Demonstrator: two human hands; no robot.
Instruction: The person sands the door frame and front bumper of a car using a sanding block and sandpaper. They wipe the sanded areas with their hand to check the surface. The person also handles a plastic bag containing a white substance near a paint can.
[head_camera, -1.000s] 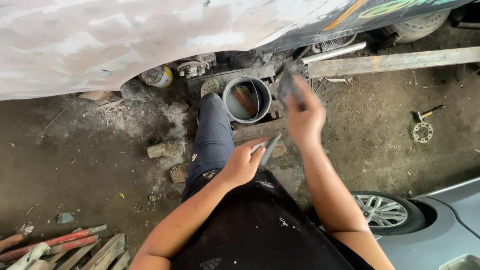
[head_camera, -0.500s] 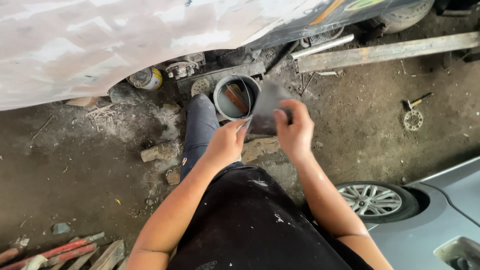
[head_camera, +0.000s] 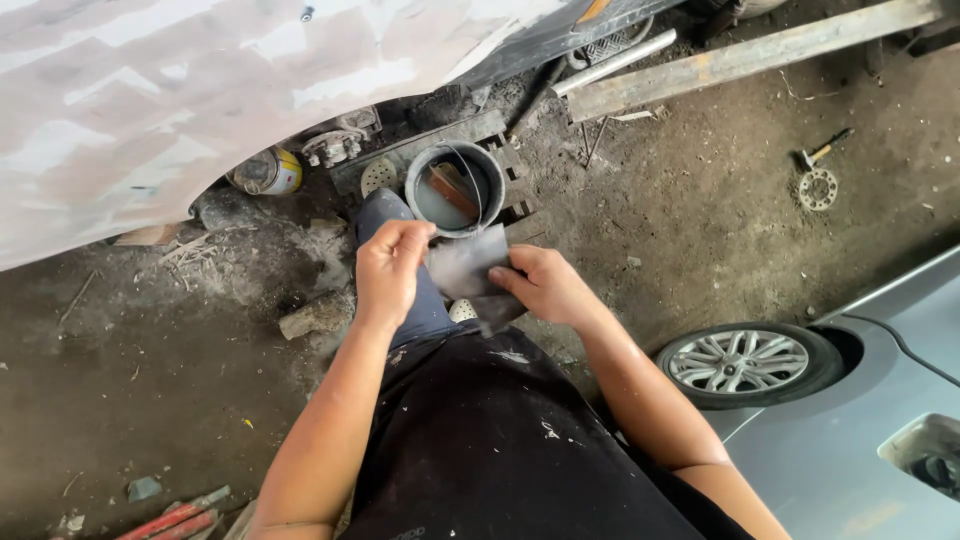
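Both hands have come together in front of the person's body since the earlier pictures: a second ago the right hand was lifted up toward the car's underside with something dark in it, while the left rested lower by the knee. Now the left hand (head_camera: 388, 268) and the right hand (head_camera: 545, 285) meet over a dark grey sheet (head_camera: 468, 272), which looks like a piece of abrasive paper, though its surface is too dull to be sure. The left fingers (head_camera: 408, 240) are pressed together, pinching the sheet's upper left edge; the right fingers (head_camera: 512, 283) pinch its right side, thumb on top. The sheet hangs between the hands, above the person's knee and just this side of the pail (head_camera: 456, 188).

The pail stands on the dirt floor (head_camera: 700, 220) under the white car body (head_camera: 150, 110), with murky water and a brownish piece in it. A small yellow can (head_camera: 268, 172) lies to its left. A wheel (head_camera: 740, 362) of a grey car shows at the right.

With the raised arm lowered and both hands on the sheet, the work seems to have turned from the car body to handling the sheet itself, perhaps folding or shifting the grip.
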